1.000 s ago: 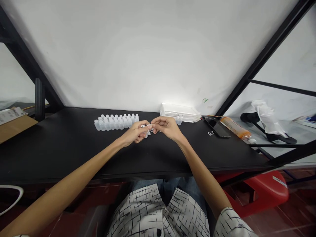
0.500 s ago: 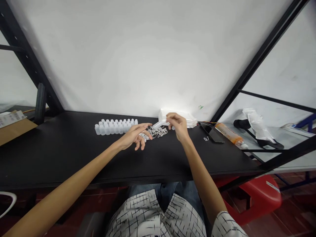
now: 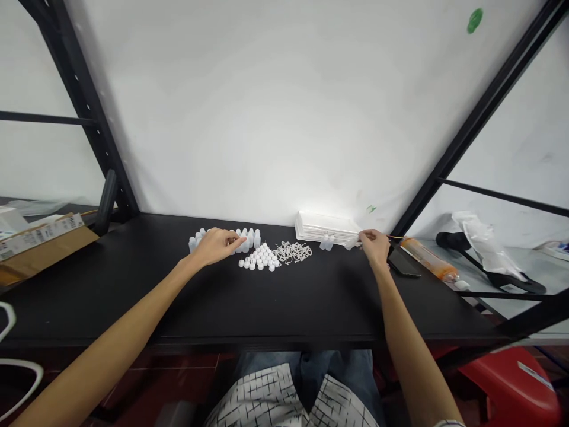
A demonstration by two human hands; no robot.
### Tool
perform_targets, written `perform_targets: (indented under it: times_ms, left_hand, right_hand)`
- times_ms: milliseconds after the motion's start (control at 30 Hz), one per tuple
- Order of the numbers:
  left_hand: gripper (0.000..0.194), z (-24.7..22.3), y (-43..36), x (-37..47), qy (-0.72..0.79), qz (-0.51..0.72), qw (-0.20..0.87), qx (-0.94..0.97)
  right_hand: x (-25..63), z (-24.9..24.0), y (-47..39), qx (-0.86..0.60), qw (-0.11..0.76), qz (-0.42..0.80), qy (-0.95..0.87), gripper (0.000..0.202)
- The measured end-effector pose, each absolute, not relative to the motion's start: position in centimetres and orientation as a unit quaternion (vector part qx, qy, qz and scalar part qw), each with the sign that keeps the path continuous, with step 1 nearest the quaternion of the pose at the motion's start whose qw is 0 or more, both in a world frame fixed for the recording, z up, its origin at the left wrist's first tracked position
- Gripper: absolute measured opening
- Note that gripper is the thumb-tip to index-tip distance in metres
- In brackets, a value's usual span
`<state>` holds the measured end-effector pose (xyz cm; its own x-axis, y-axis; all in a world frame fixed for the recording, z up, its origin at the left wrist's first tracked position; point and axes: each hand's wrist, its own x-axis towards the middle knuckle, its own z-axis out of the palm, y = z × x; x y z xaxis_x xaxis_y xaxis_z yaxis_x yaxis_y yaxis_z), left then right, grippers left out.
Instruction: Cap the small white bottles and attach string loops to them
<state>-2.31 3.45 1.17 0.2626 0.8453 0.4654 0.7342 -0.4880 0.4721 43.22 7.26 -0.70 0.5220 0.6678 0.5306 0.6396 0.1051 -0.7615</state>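
Observation:
My left hand [image 3: 216,245] is over the rows of small translucent bottles [image 3: 255,238], its fingers curled together at their right part. Whether it grips one of them is hidden. At the right, my right hand [image 3: 374,244] pinches a small translucent bottle [image 3: 351,243], tilted, near the table top. Two similar small bottles [image 3: 327,242] stand close by, in front of a stack of flat white pieces [image 3: 329,225]. Between my hands lie a group of small white caps with thin tips [image 3: 262,258] and a heap of whitish loops or ties [image 3: 294,252].
A black phone [image 3: 403,261] lies right of my right hand, beside an orange-labelled bottle [image 3: 429,259]. Black shelf posts [image 3: 480,112] frame the black table [image 3: 284,308]. An open cardboard box [image 3: 48,249] sits at the left; a red stool [image 3: 511,385] stands below right.
My right hand has moved right, away from the heap, with the small bottle. My left hand has drawn back left onto the bottle rows and its fingers have curled. The view has shifted.

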Motion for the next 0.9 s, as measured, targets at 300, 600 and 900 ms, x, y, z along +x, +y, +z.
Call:
perform_targets:
  times_ms: [300, 600, 900]
  left_hand:
    - [0.04, 0.9, 3.8, -2.2, 0.508, 0.324, 0.043, 0.797]
    - [0.03, 0.0, 4.4, -2.4, 0.497, 0.382, -0.156, 0.763]
    - [0.025, -1.8, 4.6, -1.1, 0.493, 0.32, -0.178, 0.789]
  right_hand:
    - [40.5, -1.1, 7.0, -0.662, 0.454, 0.001, -0.597, 0.023]
    - [40.8, -1.8, 7.5, -0.645, 0.467, 0.045, -0.603, 0.026]
    - [40.4, -1.1, 6.7, -0.653, 0.464, -0.008, -0.599, 0.027]
